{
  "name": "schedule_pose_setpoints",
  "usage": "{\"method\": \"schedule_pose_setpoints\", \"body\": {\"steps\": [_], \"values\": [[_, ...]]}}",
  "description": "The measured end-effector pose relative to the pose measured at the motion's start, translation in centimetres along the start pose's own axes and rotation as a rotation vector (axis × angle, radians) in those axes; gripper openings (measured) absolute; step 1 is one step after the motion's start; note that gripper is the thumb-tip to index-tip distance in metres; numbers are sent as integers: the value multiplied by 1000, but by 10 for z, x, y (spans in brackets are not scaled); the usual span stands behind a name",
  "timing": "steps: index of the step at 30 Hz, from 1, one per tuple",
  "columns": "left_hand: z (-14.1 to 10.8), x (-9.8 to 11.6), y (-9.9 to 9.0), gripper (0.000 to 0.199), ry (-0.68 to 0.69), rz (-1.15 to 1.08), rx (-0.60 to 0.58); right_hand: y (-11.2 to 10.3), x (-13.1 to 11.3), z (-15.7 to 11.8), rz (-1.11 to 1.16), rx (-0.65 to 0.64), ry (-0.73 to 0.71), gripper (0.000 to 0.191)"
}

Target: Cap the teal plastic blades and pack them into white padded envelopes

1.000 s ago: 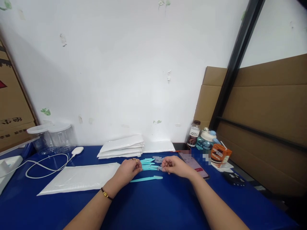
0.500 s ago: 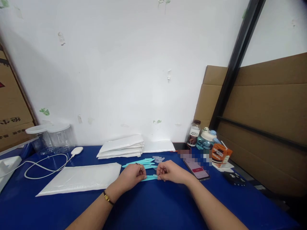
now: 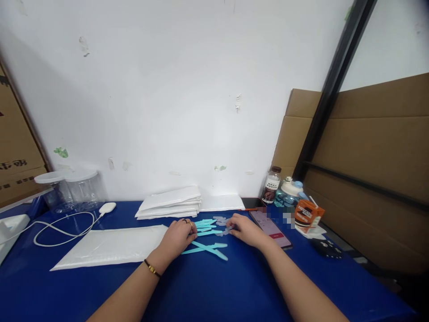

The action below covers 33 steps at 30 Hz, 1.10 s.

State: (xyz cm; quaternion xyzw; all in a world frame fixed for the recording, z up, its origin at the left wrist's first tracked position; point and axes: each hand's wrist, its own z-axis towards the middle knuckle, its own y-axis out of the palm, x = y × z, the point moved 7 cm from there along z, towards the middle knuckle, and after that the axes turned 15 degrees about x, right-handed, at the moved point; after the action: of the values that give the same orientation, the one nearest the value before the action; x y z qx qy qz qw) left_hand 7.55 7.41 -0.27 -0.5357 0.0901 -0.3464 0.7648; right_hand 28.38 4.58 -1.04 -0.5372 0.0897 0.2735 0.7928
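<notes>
Two turquoise plastic sticks lie crossed on the blue table, nearer than a pile of similar turquoise sticks. My left hand rests over the left ends of the pile, its fingers bent together; what they grip is hidden. Right of the pile, my right hand has its thumb and fingertips closed at a small translucent piece. More translucent pieces lie just behind.
A white padded envelope lies at left, a stack of envelopes behind. A phone, a bottle, an orange drink carton and a black object are at right. A white cable loops far left.
My hands have moved apart and back from the near turquoise stick, which is let go and now lies crossed with another. My right hand has reached the translucent pieces.
</notes>
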Motion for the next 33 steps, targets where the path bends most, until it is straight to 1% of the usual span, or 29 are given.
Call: {"method": "schedule_pose_setpoints", "body": {"steps": [3, 7, 9, 11, 14, 17, 21, 26, 30, 33], "values": [[-1, 2, 0, 13, 8, 9, -12, 0, 1, 0, -63, 1, 6, 9], [-1, 0, -1, 12, -9, -9, -9, -8, 4, 1, -105, 24, 20, 11], [-1, -1, -1, 12, -27, -27, -16, -14, 3, 0, -64, 63, 42, 15], [-1, -1, -2, 12, -48, -63, -22, -17, 1, 0, 55, 77, 82, 20], [0, -2, -5, 12, -90, -124, -19, -13, -8, -2, 258, 11, 124, 24], [0, -2, -5, 12, -104, -157, -14, -6, -18, -2, 346, -37, 126, 27], [0, -4, -3, 12, -112, -167, -12, -2, -24, -2, 372, -58, 131, 28], [1, -7, 0, 12, -106, -184, -4, -4, -24, -2, 337, -48, 123, 28], [1, -5, -1, 13, -98, -185, 3, -4, -25, -2, 324, -35, 126, 25], [0, -2, -2, 15, -90, -200, -5, -1, -27, -3, 336, -51, 120, 23]]}}
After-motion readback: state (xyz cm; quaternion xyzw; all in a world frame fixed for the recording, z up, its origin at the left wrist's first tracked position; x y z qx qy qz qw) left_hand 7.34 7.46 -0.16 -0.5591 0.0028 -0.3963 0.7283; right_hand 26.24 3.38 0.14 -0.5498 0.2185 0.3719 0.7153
